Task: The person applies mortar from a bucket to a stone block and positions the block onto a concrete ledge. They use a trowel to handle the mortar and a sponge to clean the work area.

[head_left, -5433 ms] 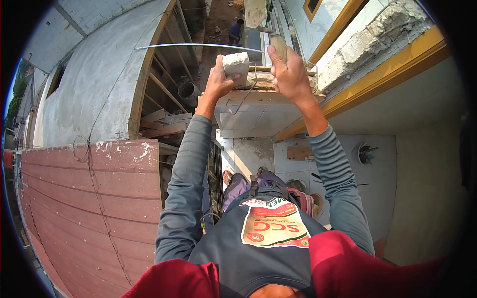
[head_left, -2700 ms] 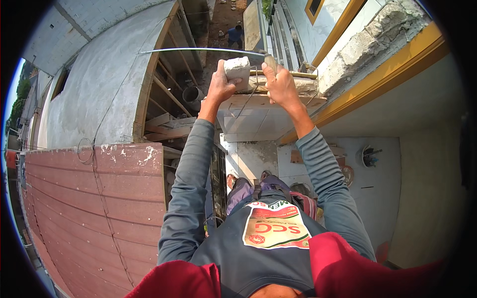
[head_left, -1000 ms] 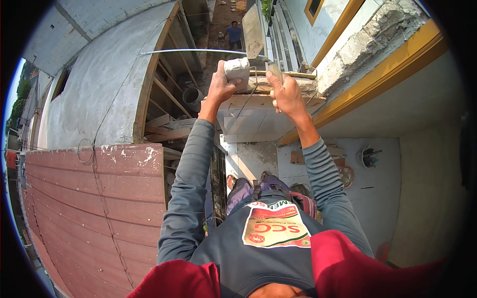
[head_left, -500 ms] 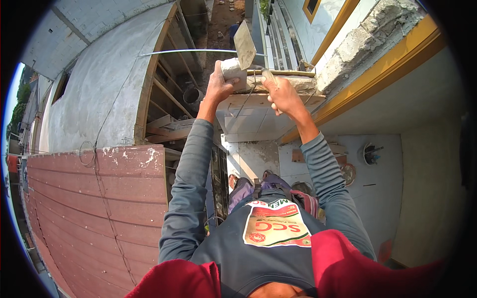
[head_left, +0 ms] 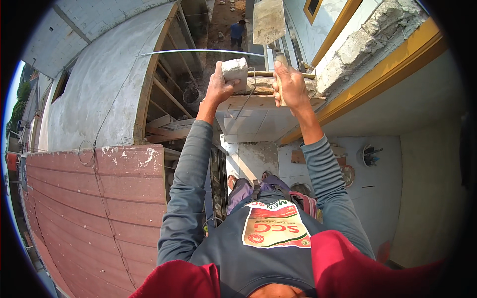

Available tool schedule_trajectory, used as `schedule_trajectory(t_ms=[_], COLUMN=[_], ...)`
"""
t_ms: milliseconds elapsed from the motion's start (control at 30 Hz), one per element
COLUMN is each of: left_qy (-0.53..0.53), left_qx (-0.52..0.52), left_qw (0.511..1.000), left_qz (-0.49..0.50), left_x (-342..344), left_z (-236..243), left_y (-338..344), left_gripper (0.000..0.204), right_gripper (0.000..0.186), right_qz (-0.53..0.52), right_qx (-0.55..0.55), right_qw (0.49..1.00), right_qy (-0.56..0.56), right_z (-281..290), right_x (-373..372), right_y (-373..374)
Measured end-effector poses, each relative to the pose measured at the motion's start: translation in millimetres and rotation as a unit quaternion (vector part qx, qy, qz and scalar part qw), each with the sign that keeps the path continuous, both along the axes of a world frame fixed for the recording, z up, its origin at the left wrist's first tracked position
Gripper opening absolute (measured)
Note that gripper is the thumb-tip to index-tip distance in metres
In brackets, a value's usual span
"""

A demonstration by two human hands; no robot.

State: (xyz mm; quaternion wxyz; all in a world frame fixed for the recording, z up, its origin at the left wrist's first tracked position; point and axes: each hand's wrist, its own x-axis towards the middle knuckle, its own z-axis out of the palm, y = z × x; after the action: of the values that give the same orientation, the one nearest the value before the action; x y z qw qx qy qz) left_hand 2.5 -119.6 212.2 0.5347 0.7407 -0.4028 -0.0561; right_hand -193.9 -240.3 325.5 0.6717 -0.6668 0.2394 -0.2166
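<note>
My left hand (head_left: 219, 89) is closed round the left side of a pale block (head_left: 235, 72), which sits at the left end of a rough ledge. My right hand (head_left: 290, 85) grips the wooden handle of a trowel (head_left: 269, 22). Its flat, mortar-smeared blade points up and away, apart from the block. Below the hands, the ledge (head_left: 263, 84) shows rough masonry between wooden boards. A bent metal rod (head_left: 252, 92) hooks over it between my hands.
Far below, a person in blue (head_left: 237, 34) is in the alley. A thin pale pipe (head_left: 198, 50) crosses behind the ledge. Red metal roofing (head_left: 99, 198) lies at left, and a yellow-orange beam (head_left: 367, 79) slants at right. A white bucket (head_left: 368, 155) holding tools stands on the tiles.
The trowel has swung up and right, away from the block. My right hand has shifted slightly right, its grip turning upright. My left hand stays on the block.
</note>
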Motion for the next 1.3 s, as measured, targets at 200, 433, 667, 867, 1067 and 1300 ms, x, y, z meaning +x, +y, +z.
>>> schedule_trajectory(t_ms=[200, 433, 667, 867, 1067, 1300], left_qy=[0.018, 0.022, 0.019, 0.001, -0.015, 0.050], left_qx=[0.016, 0.013, -0.014, 0.000, 0.001, -0.010], left_qw=[1.000, 1.000, 1.000, 1.000, 1.000, 0.999], left_qz=[0.006, 0.005, -0.014, -0.001, 0.017, -0.004], left_x=[-2, 0, 4, 1, -3, -2], left_z=[3, 3, -3, 0, -3, 4], left_y=[4, 5, 2, 0, 4, 4], left_gripper=[0.051, 0.051, 0.053, 0.053, 0.051, 0.055], right_gripper=[0.041, 0.043, 0.050, 0.049, 0.051, 0.055], right_qz=[0.055, 0.114, 0.113, 0.044, 0.025, 0.116], right_qx=[-0.020, -0.063, -0.095, -0.031, -0.062, -0.210], right_qw=[0.993, 0.972, 0.963, 0.996, 0.997, 0.945], right_qy=[0.106, 0.197, 0.224, 0.067, 0.032, 0.223], right_z=[12, 8, 9, 6, 11, 11], right_x=[5, 12, 21, 16, 8, 16], right_y=[-10, -11, -12, -10, 0, -11])
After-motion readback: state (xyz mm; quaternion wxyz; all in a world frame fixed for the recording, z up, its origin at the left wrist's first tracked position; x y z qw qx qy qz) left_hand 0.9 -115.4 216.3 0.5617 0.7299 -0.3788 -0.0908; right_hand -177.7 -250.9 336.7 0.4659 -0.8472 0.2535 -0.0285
